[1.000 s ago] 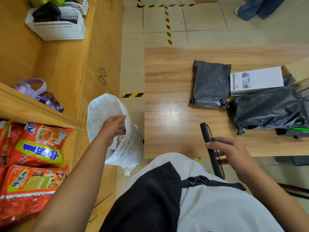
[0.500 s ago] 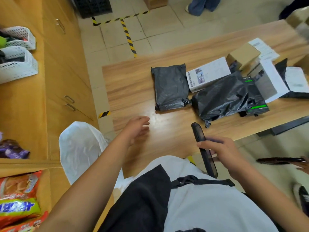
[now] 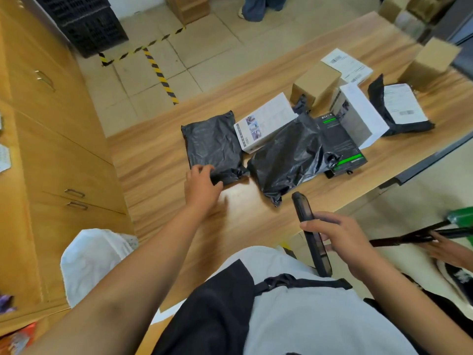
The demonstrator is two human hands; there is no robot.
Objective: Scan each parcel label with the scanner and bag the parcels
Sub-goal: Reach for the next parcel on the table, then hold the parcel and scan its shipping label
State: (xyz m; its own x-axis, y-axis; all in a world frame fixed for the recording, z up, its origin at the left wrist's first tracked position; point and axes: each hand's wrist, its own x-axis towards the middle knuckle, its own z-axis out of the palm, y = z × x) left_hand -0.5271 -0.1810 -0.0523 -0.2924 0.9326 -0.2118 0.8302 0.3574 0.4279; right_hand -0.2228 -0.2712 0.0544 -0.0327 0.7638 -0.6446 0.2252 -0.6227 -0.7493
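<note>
A flat black poly parcel [image 3: 212, 142] lies on the wooden table [image 3: 158, 160], nearest the table's left end. My left hand [image 3: 202, 184] is at its near corner, fingers on top and thumb against the edge, pinching it. My right hand [image 3: 340, 239] grips a slim black handheld scanner [image 3: 311, 231] over the table's front edge, its tip pointing at the parcels. A white bag [image 3: 87, 262] sits open on the floor at my lower left, apart from both hands.
Right of the flat parcel lie a white box [image 3: 266, 124], a crumpled black parcel [image 3: 289, 155], a black box with green stripes [image 3: 343, 147], cardboard boxes [image 3: 317, 85] and a labelled black parcel [image 3: 399, 108]. Wooden cabinets [image 3: 51, 149] line the left. Another person's hand [image 3: 448, 248] is at right.
My left hand left the white bag, crossed over the table and reached the flat black parcel's corner. The view swung right, showing more parcels. The scanner stayed in my right hand.
</note>
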